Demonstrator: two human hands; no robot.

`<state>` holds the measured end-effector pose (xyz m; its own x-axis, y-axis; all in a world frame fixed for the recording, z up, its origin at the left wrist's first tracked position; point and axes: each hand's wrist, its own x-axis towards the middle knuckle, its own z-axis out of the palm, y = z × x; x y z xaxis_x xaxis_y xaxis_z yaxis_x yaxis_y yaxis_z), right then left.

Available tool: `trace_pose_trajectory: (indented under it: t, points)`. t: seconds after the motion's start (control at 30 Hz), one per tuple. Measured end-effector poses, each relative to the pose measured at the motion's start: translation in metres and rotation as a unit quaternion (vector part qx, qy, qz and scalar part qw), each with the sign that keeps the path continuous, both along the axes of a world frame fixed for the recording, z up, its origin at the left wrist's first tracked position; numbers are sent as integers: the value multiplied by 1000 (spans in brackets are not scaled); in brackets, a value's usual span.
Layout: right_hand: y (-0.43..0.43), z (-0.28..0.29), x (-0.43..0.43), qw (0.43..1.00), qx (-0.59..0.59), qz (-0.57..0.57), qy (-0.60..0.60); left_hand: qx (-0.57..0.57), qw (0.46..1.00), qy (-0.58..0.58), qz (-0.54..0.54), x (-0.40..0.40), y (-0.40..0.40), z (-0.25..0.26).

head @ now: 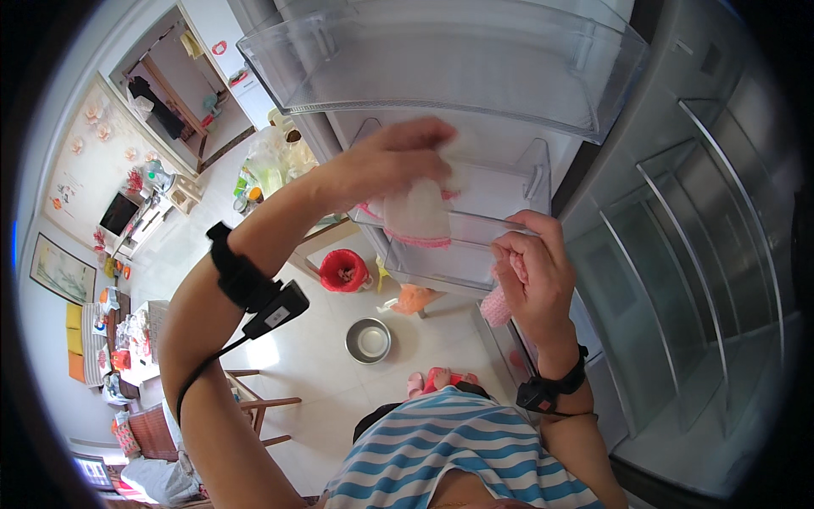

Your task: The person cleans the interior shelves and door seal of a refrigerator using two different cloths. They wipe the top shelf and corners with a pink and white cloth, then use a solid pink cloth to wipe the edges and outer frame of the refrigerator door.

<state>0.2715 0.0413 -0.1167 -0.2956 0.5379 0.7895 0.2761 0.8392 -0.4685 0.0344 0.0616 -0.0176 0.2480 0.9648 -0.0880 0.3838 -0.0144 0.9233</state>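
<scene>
My left hand [407, 153], blurred by motion, holds a white cloth with pink edging [416, 216] at the clear door bin [496, 175] of a refrigerator door. The cloth hangs down over the bin's front rim. My right hand [537, 273] grips a pink knitted cloth [496, 305] at the right end of the same bin, its fingers closed around it. Above both hands is a larger clear door bin [439, 63]. Another clear bin [439, 273] sits lower on the door.
Refrigerator shelves [706, 254] with bright front edges stand at the right. On the floor are a metal basin [368, 340] and a red-lined bin [343, 270]. An orange plastic bag [413, 298] lies near the door. A wooden chair [267, 404] is at the lower left.
</scene>
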Motion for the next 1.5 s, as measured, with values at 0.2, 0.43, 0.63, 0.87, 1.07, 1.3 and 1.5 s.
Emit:
trace_pose_trajectory:
  t: [0.2, 0.43, 0.63, 0.87, 1.07, 1.3, 1.5]
  points:
    - [-1, 3, 0, 1000, 10, -2, 2, -43, 948, 217, -228, 10, 18, 3]
    - [-2, 1, -2, 1000, 23, -13, 2, -62, 918, 216, -326, 8, 18, 3]
    - [-4, 3, 0, 1000, 14, -19, -4, -48, 911, 273, -306, 14, 20, 4]
    - [-4, 4, 0, 999, 23, -19, -13, 13, 904, 333, -268, 20, 10, 10]
    - [-4, 5, 1, 999, 22, -21, -21, 37, 881, 414, -228, 27, 8, 12]
    - [-3, 4, 0, 999, 30, -20, -17, -2, 865, 472, -170, 40, 3, 20]
    - [-2, 2, 2, 999, 35, -28, -17, -41, 870, 457, -178, 41, 4, 22]
